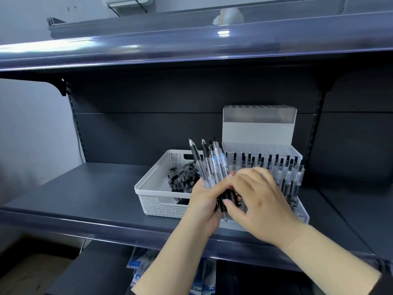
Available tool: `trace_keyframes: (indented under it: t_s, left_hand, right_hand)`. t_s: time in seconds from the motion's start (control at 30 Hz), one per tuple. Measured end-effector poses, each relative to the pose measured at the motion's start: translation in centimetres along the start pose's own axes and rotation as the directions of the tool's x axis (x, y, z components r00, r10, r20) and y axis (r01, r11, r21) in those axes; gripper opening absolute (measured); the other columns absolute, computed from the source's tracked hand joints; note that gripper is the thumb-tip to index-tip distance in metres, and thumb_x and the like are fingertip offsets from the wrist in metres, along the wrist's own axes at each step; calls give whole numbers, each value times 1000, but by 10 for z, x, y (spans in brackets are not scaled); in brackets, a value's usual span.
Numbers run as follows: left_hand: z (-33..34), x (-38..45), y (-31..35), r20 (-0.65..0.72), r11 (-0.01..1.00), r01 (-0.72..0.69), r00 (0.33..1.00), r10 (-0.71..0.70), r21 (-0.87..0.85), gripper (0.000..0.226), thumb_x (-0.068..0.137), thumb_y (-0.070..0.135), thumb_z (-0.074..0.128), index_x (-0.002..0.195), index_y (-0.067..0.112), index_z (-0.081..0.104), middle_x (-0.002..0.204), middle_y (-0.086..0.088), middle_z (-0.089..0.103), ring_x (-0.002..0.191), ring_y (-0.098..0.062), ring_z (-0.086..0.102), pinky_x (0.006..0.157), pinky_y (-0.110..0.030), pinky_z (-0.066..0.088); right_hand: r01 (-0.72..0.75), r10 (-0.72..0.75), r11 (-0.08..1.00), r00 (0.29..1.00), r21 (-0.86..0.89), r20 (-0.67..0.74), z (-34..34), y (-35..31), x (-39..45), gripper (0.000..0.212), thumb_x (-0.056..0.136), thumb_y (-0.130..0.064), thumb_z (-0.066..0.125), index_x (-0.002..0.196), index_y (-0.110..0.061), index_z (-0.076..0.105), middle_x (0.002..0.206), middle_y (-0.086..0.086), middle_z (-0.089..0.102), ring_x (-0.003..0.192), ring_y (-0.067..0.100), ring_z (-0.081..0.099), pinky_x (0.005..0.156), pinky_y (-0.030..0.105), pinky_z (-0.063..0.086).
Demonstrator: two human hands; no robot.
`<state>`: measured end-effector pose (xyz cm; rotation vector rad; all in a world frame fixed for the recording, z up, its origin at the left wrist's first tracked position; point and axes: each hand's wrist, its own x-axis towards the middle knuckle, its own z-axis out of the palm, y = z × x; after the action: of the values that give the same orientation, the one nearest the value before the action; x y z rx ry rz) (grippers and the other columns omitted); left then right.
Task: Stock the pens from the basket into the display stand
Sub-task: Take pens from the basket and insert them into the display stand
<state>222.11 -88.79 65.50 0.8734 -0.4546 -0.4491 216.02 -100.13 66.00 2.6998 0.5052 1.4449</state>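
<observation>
My left hand [204, 201] grips a bundle of clear pens with black grips [209, 165], fanned upward over the white basket [153, 201]. More black pens [182, 182] lie loose inside the basket. My right hand [257, 199] reaches across from the right and pinches the lower ends of the pens in the bundle. Behind both hands stands the clear display stand [263, 150], with several pens [282, 167] upright in its front rows and an upper tier with no pens.
Basket and stand sit on a dark grey shelf [89, 188] with a raised front lip [106, 228]. Another shelf [191, 45] hangs overhead. Packets in blue-and-white wrapping [138, 265] sit on the level below. A dark back panel closes the rear.
</observation>
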Motion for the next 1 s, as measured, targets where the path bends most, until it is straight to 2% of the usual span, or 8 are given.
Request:
trace_keyframes:
  t_s: [0.17, 0.27, 0.37, 0.5, 0.6, 0.67, 0.8, 1.0]
  left_hand:
    - [-1, 0, 0, 3, 999, -33, 999, 33, 37, 30, 55, 5, 78, 79, 5, 60, 66, -8, 61, 57, -19, 61, 53, -28, 52]
    - [1, -2, -1, 14, 998, -51, 999, 50, 49, 27, 68, 2, 76, 90, 0, 61, 68, -10, 63, 58, -19, 62, 52, -28, 53]
    - [5, -8, -4, 54, 996, -15, 998, 10, 88, 25, 77, 0, 66, 101, -2, 58, 73, -10, 64, 61, -17, 63, 53, -30, 56]
    - [7, -12, -6, 100, 992, 45, 993, -57, 117, 20, 82, -6, 63, 100, -3, 56, 81, -9, 68, 61, -17, 63, 51, -31, 55]
    - [5, -14, -9, 136, 988, 85, 985, -103, 132, 45, 81, -6, 65, 120, -14, 45, 82, -7, 69, 62, -18, 63, 52, -30, 54]
    - [4, -14, -12, 146, 987, 114, 981, -130, 112, 58, 81, -6, 66, 128, -17, 34, 81, -9, 69, 63, -20, 64, 52, -30, 54]
    - [2, -14, -16, 139, 985, 151, 977, -162, 85, 75, 74, -1, 70, 133, -18, 27, 77, -10, 69, 62, -19, 64, 50, -29, 54]
    - [2, -18, -17, 167, 980, 175, 968, -190, 97, 42, 75, 2, 69, 113, -5, 51, 80, -7, 69, 61, -16, 63, 49, -28, 54]
  right_hand:
    - [-2, 1, 999, 999, 47, 39, -3, -3, 2, 22, 80, -41, 51, 85, -19, 47, 77, -12, 49, 80, 11, 45, 87, 30, 36]
    - [-175, 183, 949, 983, 261, -6, -12, -1, 16, 26, 79, -43, 52, 83, -18, 51, 76, -12, 46, 75, 9, 44, 75, 25, 41]
    - [-339, 362, 848, 932, 408, 23, -19, 12, 44, 27, 80, -40, 57, 99, -20, 55, 92, -8, 52, 90, 8, 48, 83, 22, 39]
    - [-582, 511, 651, 811, 487, 286, -23, 31, 79, 29, 86, -32, 65, 113, -19, 60, 104, -9, 54, 98, 5, 49, 85, 19, 37]
    - [-753, 500, 474, 657, 456, 564, -24, 40, 92, 19, 87, -33, 64, 98, -18, 69, 97, -3, 66, 94, 10, 58, 81, 22, 41]
    - [-785, 487, 452, 615, 423, 620, -26, 43, 96, 17, 86, -30, 66, 85, -16, 74, 98, 3, 70, 100, 17, 60, 82, 23, 41]
    - [-762, 527, 482, 647, 433, 551, -28, 40, 97, 19, 85, -30, 67, 85, -13, 75, 86, -4, 68, 81, 2, 56, 72, 17, 38]
    - [-597, 703, 387, 684, 703, 194, -48, 49, 109, 16, 89, -27, 63, 79, -17, 70, 79, -3, 67, 61, 1, 54, 56, 11, 42]
